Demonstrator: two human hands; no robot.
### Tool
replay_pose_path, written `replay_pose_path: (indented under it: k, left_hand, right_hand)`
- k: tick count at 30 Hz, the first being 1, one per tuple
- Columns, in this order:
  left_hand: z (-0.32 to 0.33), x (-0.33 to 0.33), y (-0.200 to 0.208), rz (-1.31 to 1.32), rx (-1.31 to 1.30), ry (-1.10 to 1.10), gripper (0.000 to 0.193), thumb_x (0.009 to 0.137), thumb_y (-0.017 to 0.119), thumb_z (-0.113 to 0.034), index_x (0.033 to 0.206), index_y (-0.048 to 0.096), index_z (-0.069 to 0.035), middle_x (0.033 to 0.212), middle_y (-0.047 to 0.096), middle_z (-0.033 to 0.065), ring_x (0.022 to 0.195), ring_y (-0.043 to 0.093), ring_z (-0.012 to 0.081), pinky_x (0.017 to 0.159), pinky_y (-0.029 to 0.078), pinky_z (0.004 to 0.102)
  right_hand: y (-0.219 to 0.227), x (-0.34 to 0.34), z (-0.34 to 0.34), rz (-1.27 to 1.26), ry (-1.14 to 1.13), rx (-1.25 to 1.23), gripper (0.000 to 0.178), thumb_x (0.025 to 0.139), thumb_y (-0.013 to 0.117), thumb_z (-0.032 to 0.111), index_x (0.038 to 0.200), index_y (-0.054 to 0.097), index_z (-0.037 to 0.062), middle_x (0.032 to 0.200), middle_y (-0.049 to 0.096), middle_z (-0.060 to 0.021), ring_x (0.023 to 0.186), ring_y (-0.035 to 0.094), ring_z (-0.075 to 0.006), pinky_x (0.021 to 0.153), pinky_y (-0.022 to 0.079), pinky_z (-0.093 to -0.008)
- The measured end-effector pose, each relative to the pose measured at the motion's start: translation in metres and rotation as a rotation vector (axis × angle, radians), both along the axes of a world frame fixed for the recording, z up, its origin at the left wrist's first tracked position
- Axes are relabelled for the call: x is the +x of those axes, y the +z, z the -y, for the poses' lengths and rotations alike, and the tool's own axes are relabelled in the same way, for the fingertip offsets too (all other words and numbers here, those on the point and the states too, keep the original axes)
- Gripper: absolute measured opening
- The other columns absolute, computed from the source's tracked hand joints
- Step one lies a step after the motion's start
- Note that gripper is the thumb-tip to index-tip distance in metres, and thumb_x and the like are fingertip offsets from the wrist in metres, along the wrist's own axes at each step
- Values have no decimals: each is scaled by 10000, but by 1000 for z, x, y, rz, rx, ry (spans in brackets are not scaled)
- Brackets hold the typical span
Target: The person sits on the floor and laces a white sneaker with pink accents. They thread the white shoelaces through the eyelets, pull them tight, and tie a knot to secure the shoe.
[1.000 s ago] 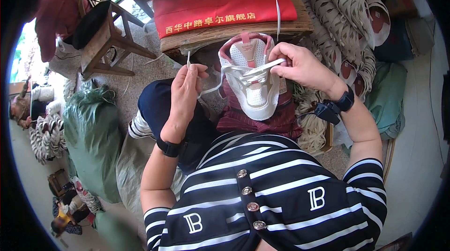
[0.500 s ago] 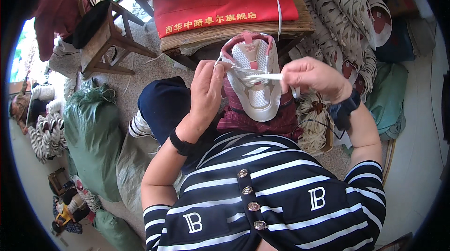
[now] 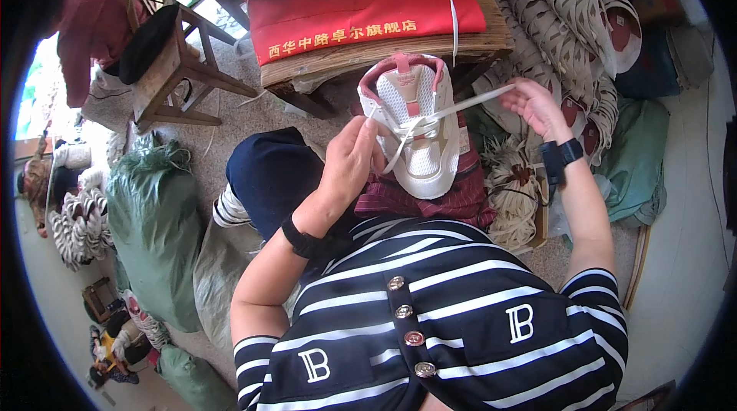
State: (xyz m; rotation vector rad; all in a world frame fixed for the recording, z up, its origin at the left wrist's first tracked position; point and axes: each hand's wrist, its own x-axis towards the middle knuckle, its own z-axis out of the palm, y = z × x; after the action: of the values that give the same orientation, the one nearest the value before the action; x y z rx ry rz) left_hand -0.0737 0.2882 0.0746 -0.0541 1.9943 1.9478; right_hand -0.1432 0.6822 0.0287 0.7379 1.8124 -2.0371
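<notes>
A white and beige sneaker upper (image 3: pixel 430 164) with pink lining rests toe toward me on striped burgundy cloth (image 3: pixel 376 202) over my lap. My right hand (image 3: pixel 537 109), off to the shoe's right, pinches a white shoelace (image 3: pixel 476 101) drawn taut from the eyelets. Along the shoe's left edge, the fingers of my left hand (image 3: pixel 351 161) are closed, with a white lace tip poking out above them. A slack lace loop hangs beside those fingers. What lies inside the left grip is partly hidden.
Ahead stands a wooden stool (image 3: pixel 384 50) bearing a red cloth (image 3: pixel 361 15) and stacked uppers. More nested uppers (image 3: pixel 556 11) pile up at the far right. A box of loose laces (image 3: pixel 513 211) sits right of my lap. Green sacks (image 3: pixel 153 234) and a wooden chair (image 3: pixel 180 65) are at left.
My right hand has moved right and slightly up, pulling the lace out long and straight. My left hand has shifted slightly down and right along the shoe's edge.
</notes>
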Motion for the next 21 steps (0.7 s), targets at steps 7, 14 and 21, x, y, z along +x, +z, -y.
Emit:
replay_pose_path:
  k: [7,14,21]
  left_hand:
    - [-4,-3,7,68,-42,-78,364,1047,500,-268,867,675,-4,645,574,11,560,525,70,511,430,248]
    - [-5,-6,5,-99,-211,-23,307,974,546,-227,814,675,0,595,591,87,543,567,173,532,456,334]
    - [-16,-22,23,-473,-612,-93,263,919,566,-225,773,631,-17,736,642,212,705,631,415,632,501,466]
  right_hand:
    - [-58,9,-193,-182,-552,-501,231,940,478,-19,1141,592,-23,846,599,-75,645,537,-121,506,441,-217]
    - [8,11,-80,-228,-297,82,356,962,601,128,1292,553,2,916,641,-49,511,367,-20,408,259,-169]
    - [78,32,102,-369,310,133,241,1020,558,138,1226,600,20,982,714,-42,668,571,-31,579,426,-174]
